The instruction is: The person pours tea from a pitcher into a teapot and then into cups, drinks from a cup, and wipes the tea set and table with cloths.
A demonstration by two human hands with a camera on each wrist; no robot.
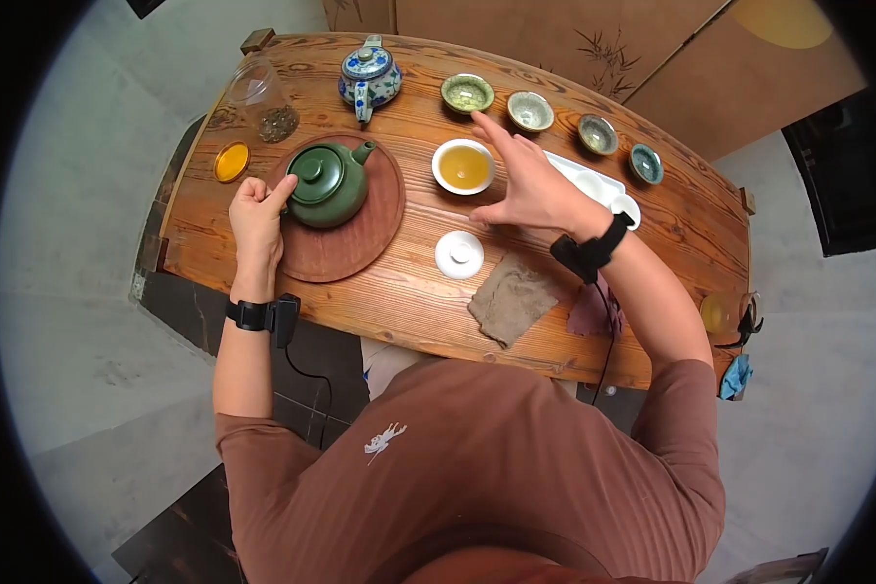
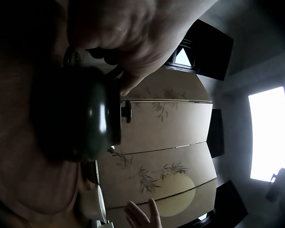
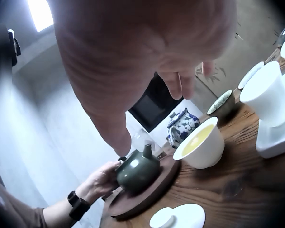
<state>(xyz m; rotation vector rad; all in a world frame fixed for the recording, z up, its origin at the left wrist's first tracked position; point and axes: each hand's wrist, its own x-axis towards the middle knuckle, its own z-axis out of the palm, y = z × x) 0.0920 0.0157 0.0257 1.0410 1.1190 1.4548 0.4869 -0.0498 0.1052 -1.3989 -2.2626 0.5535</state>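
My left hand (image 1: 253, 216) grips the handle of a dark green teapot (image 1: 329, 200), thumb close to its lid. The teapot is on a round reddish-brown wooden tray (image 1: 384, 229), its spout pointing away to the right. In the left wrist view the curled fingers are around the handle, partly in shadow. Over the table, my right hand (image 1: 537, 190) is spread with thumb and fingers apart, holding nothing. Just left of it stands a white bowl (image 3: 211, 153) of yellow tea. A white knobbed lid (image 1: 459, 261) lies on the table nearer to me.
Behind are a blue-and-white teapot (image 1: 368, 78) and several small cups, including a green one (image 1: 467, 94). A clear jar (image 1: 278, 123) and a yellow lid (image 1: 232, 163) sit at left. A white tray (image 1: 603, 180), a brown cloth (image 1: 513, 302) and a glass pitcher (image 1: 720, 313) are rightward.
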